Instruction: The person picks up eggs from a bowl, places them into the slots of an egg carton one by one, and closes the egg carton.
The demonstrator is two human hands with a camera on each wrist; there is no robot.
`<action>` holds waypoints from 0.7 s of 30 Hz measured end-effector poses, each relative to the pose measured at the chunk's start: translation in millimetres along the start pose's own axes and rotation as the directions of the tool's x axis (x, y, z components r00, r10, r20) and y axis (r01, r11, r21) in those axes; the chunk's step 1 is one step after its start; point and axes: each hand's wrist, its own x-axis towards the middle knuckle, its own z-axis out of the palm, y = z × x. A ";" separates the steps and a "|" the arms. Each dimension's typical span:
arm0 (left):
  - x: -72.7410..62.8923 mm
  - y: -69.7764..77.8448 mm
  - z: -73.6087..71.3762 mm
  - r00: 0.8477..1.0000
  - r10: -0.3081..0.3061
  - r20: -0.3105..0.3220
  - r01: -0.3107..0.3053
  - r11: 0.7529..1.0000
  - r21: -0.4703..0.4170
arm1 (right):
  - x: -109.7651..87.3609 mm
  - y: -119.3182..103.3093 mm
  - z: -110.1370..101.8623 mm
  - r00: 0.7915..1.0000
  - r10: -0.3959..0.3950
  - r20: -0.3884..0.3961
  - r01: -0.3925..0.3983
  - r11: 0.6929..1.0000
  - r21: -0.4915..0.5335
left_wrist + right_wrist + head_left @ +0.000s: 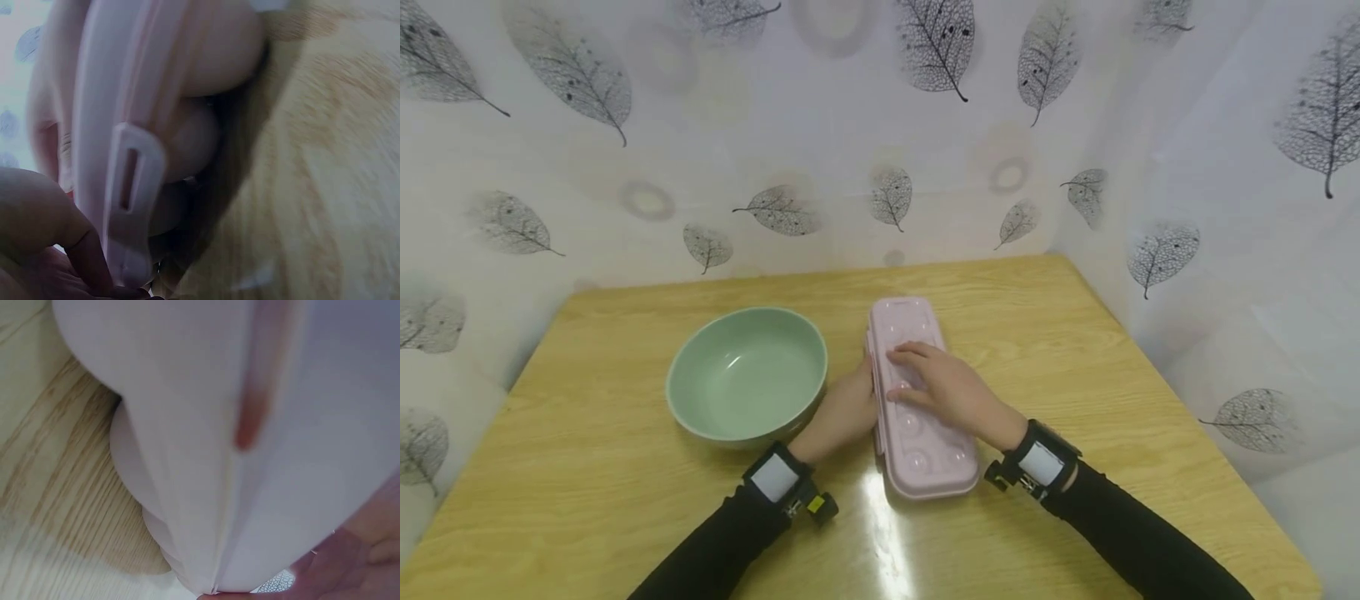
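Observation:
A pale pink egg box [928, 454] with a row of round bumps on its lid lies lengthwise on the table, its lid down. At its left long side, my left hand [842, 412] grips the edge. The left wrist view shows a bent digit of that hand at the lower end of a slotted clasp [134, 169]; its other fingers are partly hidden. My right hand [955, 387] rests across the lid from the right, fingers spread over the bumps. Up close in the right wrist view are the box's smooth side and lid seam.
A wide green bowl [748, 375] stands just left of the box, close to my left hand. The wooden table [1075, 350] is bordered by a white cloth [835, 125] with leaf prints at the back and sides.

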 end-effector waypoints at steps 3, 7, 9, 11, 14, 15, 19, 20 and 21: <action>-0.2 -0.3 2.9 1.000 0.015 -0.014 -0.014 0.998 0.054 | 0.1 1.1 0.1 1.000 -0.004 0.007 0.004 1.000 -0.003; 0.2 0.2 4.8 1.000 0.002 -0.027 -0.001 0.998 0.065 | 1.1 2.0 -1.2 1.000 -0.014 0.009 0.014 1.000 -0.014; 1.1 0.3 5.1 1.000 0.001 -0.031 0.001 0.997 0.074 | 2.0 2.5 -2.1 1.000 -0.015 0.007 0.015 1.000 -0.018; 1.7 1.0 4.6 1.000 -0.002 -0.028 0.003 0.998 0.060 | 2.7 3.1 -2.4 1.000 -0.016 0.005 0.016 1.000 -0.026; 2.5 1.8 3.5 1.000 0.012 -0.025 -0.011 0.999 0.053 | 2.5 3.8 -2.1 1.000 -0.017 0.005 0.017 0.999 -0.032; 2.6 2.0 2.8 1.000 0.014 -0.026 -0.013 0.999 0.045 | 2.2 3.8 -1.9 1.000 -0.017 0.006 0.017 0.999 -0.034; 2.6 1.9 0.5 0.999 0.027 -0.039 -0.024 0.998 0.062 | 0.1 2.7 -1.6 1.000 -0.027 0.005 0.027 0.999 -0.025; 2.5 1.6 0.1 0.999 0.027 -0.042 -0.024 0.998 0.065 | -0.2 2.2 -1.6 0.999 -0.033 0.004 0.033 0.999 -0.025; 2.6 1.0 0.1 0.999 0.028 -0.045 -0.025 0.997 0.067 | -0.4 1.8 -1.7 0.999 -0.037 0.005 0.037 0.999 -0.023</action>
